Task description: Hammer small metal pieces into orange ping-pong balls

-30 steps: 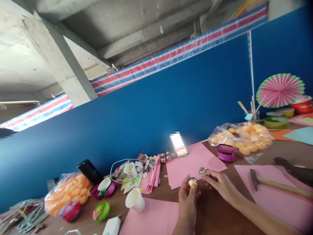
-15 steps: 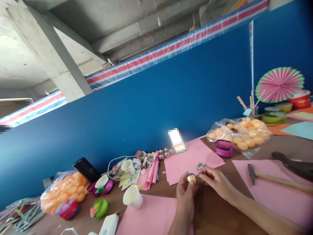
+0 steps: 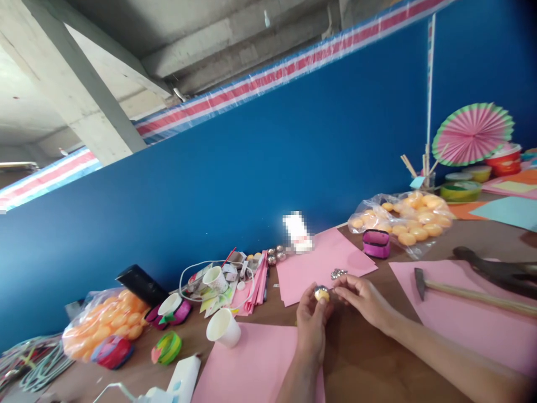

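My left hand [image 3: 311, 320] is closed around an orange plastic ball [image 3: 322, 293], whose upper part is covered with shiny silver studs. Just to its right, my right hand [image 3: 364, 299] has its thumb and forefinger pinched together close to the ball; whatever is between those fingertips is too small to make out. A small heap of shiny silver pieces [image 3: 339, 273], which look like thumbtacks, lies on the pink paper [image 3: 308, 274] beyond my fingers. Several silver-covered balls [image 3: 276, 255] sit together at that paper's back left corner.
Left of my hands, a white paper cup [image 3: 224, 329] stands on pink sheets [image 3: 255, 364]. A hammer [image 3: 465, 292] and a dark-handled tool [image 3: 490, 268] lie at right. Bags of orange balls [image 3: 415, 218] are on both sides. A power strip [image 3: 184, 378] is front left. A blue partition [image 3: 251, 179] stands behind.
The camera view has shifted slightly, so everything sits a little higher and further left. My hands keep nearly the same pose around the ball.
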Demonstrator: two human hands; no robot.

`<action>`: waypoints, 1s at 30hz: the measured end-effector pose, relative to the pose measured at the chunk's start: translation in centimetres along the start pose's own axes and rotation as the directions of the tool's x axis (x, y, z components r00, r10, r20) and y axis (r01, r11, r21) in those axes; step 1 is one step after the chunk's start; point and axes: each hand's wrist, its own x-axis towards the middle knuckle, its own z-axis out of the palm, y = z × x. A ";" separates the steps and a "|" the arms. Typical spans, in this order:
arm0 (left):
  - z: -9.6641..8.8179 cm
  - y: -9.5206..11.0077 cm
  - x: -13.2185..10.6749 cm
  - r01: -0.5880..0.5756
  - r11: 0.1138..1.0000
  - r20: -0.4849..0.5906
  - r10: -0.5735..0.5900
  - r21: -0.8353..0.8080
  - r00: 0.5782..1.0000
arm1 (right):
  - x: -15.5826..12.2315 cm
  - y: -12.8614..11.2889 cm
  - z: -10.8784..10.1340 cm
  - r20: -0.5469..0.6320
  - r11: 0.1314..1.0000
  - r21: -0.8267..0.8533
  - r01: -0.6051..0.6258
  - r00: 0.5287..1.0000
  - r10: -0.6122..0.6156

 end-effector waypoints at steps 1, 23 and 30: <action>0.0 0.1 0.0 0.001 1.000 -0.003 -0.001 -0.002 1.000 | 0.0 0.0 0.0 -0.004 1.000 0.004 -0.003 1.000 0.004; -0.5 -0.5 0.2 -0.126 0.965 0.038 0.120 0.231 0.992 | -0.7 -1.8 -0.1 0.089 0.998 -0.003 -0.064 0.994 0.064; -0.6 -0.5 0.2 -0.123 0.965 0.060 0.112 0.230 0.992 | -0.6 -1.3 0.0 0.105 0.998 0.037 -0.055 0.993 0.050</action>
